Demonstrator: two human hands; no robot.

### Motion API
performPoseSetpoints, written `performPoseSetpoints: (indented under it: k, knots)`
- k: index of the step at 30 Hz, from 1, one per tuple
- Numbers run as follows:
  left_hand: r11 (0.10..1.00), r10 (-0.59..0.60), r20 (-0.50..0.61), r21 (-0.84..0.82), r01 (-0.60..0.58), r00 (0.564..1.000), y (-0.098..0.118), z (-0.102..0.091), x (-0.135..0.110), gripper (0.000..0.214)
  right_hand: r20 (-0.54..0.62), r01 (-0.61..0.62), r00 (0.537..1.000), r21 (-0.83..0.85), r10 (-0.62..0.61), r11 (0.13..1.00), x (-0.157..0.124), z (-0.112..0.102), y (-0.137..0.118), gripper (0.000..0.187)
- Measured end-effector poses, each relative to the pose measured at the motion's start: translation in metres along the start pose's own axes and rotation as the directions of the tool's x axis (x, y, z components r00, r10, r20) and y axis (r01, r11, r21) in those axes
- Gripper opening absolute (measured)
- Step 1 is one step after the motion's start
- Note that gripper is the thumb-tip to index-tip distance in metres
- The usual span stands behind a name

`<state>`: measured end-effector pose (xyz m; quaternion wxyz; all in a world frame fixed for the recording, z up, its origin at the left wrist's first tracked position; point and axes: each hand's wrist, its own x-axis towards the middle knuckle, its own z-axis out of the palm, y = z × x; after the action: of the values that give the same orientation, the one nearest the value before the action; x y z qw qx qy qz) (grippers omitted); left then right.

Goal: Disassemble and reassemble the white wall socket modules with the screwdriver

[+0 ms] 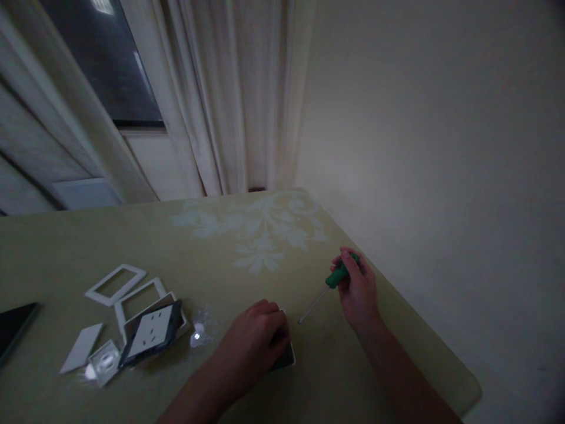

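Observation:
My right hand (358,288) is wrapped round the green handle of a screwdriver (338,274), whose thin metal shaft slants down and left, its tip in the air above the table. To the left of that tip, my left hand (260,333) is curled over a dark panel with a white rim (285,358). The hand covers most of the panel, so its kind cannot be made out. The screwdriver tip and the panel are apart. Both hands are over the table (326,383).
On the left lie a socket faceplate (152,331) in a dark surround, white frames (115,285), a white plate (82,348) and a small clear-and-white part (105,362). Crumpled clear plastic (198,334) is nearby. A dark flat object (15,327) sits at the left edge. A wall (432,176) borders the table's right side.

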<state>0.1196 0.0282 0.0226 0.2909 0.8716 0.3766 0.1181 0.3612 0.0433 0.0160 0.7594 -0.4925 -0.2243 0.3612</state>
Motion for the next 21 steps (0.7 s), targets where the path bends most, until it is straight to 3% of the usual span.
performPoseSetpoints:
  k: [15, 20, 21]
  knots:
    - [0.997, -0.002, -0.012, -0.079, 0.001, 1.000, -0.009, 0.006, 0.001, 0.017, 0.020, 0.000, 1.000, -0.015, 0.000, 1.000, 0.001, -0.001, 0.001, 0.049]
    - [0.998, -0.006, -0.052, -0.067, 0.003, 0.999, -0.001, -0.004, -0.005, 0.007, 0.047, 0.010, 0.999, -0.023, -0.008, 1.000, -0.001, 0.001, -0.002, 0.050]
    - [0.998, -0.008, -0.071, -0.060, 0.004, 0.997, -0.003, -0.006, -0.009, 0.023, 0.057, 0.015, 0.998, -0.025, -0.014, 1.000, -0.002, 0.002, -0.003, 0.050]
